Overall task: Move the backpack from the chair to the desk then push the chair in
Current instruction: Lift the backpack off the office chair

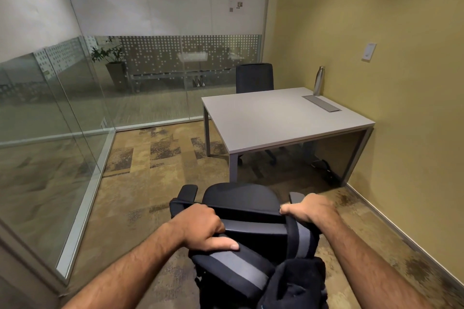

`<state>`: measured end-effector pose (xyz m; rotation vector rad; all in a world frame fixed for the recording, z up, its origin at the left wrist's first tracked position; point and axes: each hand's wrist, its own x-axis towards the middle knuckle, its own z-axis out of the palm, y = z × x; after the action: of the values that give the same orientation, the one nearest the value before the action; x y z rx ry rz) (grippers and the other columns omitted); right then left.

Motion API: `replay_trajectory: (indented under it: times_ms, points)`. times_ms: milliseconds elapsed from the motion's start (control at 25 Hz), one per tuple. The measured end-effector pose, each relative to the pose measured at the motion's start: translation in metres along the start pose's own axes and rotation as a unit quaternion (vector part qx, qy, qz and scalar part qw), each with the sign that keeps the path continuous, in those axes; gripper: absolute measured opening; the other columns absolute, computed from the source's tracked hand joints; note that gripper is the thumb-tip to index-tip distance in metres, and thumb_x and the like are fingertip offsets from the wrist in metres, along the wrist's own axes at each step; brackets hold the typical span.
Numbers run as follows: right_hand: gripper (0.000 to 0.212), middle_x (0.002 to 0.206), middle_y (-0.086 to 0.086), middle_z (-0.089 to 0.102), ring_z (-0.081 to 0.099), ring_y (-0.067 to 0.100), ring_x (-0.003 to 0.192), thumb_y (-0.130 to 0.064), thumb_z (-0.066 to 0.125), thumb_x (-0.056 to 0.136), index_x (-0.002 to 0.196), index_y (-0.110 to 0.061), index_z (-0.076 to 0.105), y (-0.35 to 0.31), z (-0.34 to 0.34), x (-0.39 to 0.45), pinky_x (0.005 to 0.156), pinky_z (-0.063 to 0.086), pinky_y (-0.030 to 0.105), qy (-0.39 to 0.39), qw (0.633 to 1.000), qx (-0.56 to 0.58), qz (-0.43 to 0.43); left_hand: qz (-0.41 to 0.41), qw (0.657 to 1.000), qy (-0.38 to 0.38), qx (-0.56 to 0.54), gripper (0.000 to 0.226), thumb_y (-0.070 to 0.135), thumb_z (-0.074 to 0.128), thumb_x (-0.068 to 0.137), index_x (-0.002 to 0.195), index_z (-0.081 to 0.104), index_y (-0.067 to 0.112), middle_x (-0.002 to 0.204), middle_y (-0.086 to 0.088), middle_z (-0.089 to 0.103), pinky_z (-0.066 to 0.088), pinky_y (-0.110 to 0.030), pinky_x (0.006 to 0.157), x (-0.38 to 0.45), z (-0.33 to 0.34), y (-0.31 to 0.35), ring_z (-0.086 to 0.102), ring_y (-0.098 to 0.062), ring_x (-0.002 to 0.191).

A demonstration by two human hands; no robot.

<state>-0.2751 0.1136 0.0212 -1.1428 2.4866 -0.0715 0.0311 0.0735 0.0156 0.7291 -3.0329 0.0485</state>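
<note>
Head view: both hands, left hand (200, 226) and right hand (310, 211), closed on backpack (251, 258) over chair (238, 195), well short of bench (276, 118) near edge; dangling straps could snag chair arms.

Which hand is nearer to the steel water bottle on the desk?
Right. The right hand grips the backpack on the side toward the wall, below the water bottle at the desk's far corner. The left hand grips the backpack's opposite side, farther away.
</note>
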Motion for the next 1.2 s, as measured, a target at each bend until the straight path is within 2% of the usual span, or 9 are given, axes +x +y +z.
replay_trajectory:
  times_ms: [80, 200, 360, 440, 520, 720, 880, 1040, 1200]
  points:
    - [0.083, 0.101, 0.004, 0.068, 0.065, 0.026, 0.092, -0.076, 0.065, 0.055, 0.113, -0.016, 0.072, 0.008, -0.004, -0.002, 0.066, 0.049, 0.030, 0.014, 1.000, 0.013, -0.002, 0.022, 1.000, 0.007, -0.002, 0.082, 0.088, 0.023, 0.087, 0.054, 0.040, 0.015, 0.046, -0.002, 0.036, 0.027, -0.035, 0.048, 0.016, -0.004, 0.016, 0.035, -0.024, 0.045]
    - [0.075, 0.110, 0.009, 0.073, 0.068, 0.028, 0.098, -0.071, 0.066, 0.069, 0.112, -0.010, 0.073, 0.023, -0.003, -0.001, 0.069, 0.049, 0.029, 0.038, 0.999, 0.038, -0.002, 0.035, 0.999, 0.014, -0.012, 0.081, 0.086, 0.029, 0.087, 0.055, 0.044, 0.013, 0.048, -0.002, 0.041, 0.032, -0.036, 0.049, 0.039, -0.005, 0.038, 0.038, -0.026, 0.048]
    - [0.054, 0.099, 0.011, 0.073, 0.068, 0.029, 0.088, -0.058, 0.070, 0.076, 0.094, -0.007, 0.073, 0.048, 0.003, 0.000, 0.063, 0.047, 0.030, 0.047, 0.983, 0.177, 0.020, 0.027, 0.998, 0.021, -0.062, 0.083, 0.085, 0.035, 0.087, 0.055, 0.046, 0.010, 0.049, -0.005, 0.044, 0.034, -0.040, 0.052, 0.055, -0.002, 0.053, 0.038, -0.025, 0.048]
    - [0.040, 0.087, 0.012, 0.074, 0.069, 0.032, 0.081, -0.046, 0.075, 0.073, 0.080, -0.007, 0.070, 0.063, 0.000, 0.000, 0.068, 0.053, 0.036, 0.031, 0.954, 0.296, 0.043, 0.018, 0.996, 0.020, -0.081, 0.083, 0.085, 0.036, 0.086, 0.054, 0.045, 0.009, 0.049, -0.006, 0.045, 0.032, -0.038, 0.052, 0.058, -0.004, 0.055, 0.038, -0.025, 0.049]
    - [0.034, 0.079, 0.017, 0.075, 0.072, 0.036, 0.075, -0.034, 0.078, 0.071, 0.079, -0.002, 0.071, 0.081, -0.004, -0.001, 0.067, 0.054, 0.038, 0.016, 0.912, 0.402, 0.079, 0.024, 0.996, 0.018, -0.085, 0.083, 0.085, 0.036, 0.086, 0.055, 0.045, 0.009, 0.049, -0.006, 0.044, 0.030, -0.037, 0.052, 0.061, -0.006, 0.058, 0.037, -0.026, 0.049]
    - [0.020, 0.072, 0.020, 0.076, 0.071, 0.031, 0.053, -0.008, 0.083, 0.077, 0.088, 0.006, 0.073, 0.119, -0.004, -0.014, 0.051, 0.050, 0.028, -0.041, 0.864, 0.486, 0.125, 0.081, 0.995, 0.008, -0.065, 0.083, 0.084, 0.035, 0.088, 0.054, 0.042, 0.008, 0.046, -0.006, 0.039, 0.023, -0.036, 0.050, 0.075, -0.006, 0.081, 0.035, -0.026, 0.046]
    - [0.014, 0.050, 0.008, 0.067, 0.061, 0.019, 0.036, -0.001, 0.075, 0.080, 0.070, 0.001, 0.066, 0.123, -0.013, -0.023, 0.049, 0.041, 0.025, -0.023, 0.889, 0.445, 0.102, 0.115, 0.992, 0.000, -0.054, 0.078, 0.079, 0.038, 0.091, 0.055, 0.042, 0.010, 0.051, -0.007, 0.046, 0.034, -0.039, 0.052, 0.087, -0.006, 0.093, 0.039, -0.030, 0.051]
    - [0.019, 0.059, 0.010, 0.067, 0.063, 0.025, 0.053, -0.004, 0.077, 0.075, 0.063, -0.006, 0.062, 0.121, -0.029, -0.031, 0.059, 0.046, 0.033, -0.006, 0.916, 0.398, 0.058, 0.155, 0.985, -0.011, -0.073, 0.076, 0.076, 0.043, 0.092, 0.055, 0.040, 0.010, 0.050, -0.009, 0.043, 0.030, -0.039, 0.052, 0.095, -0.001, 0.108, 0.037, -0.032, 0.052]
    - [0.042, 0.054, 0.001, 0.047, 0.042, 0.018, 0.052, -0.015, 0.083, 0.070, 0.051, -0.018, 0.047, 0.128, -0.053, -0.041, 0.055, 0.031, 0.031, 0.056, 0.959, 0.277, -0.001, 0.194, 0.971, -0.020, -0.141, 0.071, 0.077, 0.052, 0.087, 0.056, 0.040, 0.014, 0.052, -0.005, 0.048, 0.028, -0.035, 0.052, 0.113, 0.000, 0.134, 0.039, -0.024, 0.051]
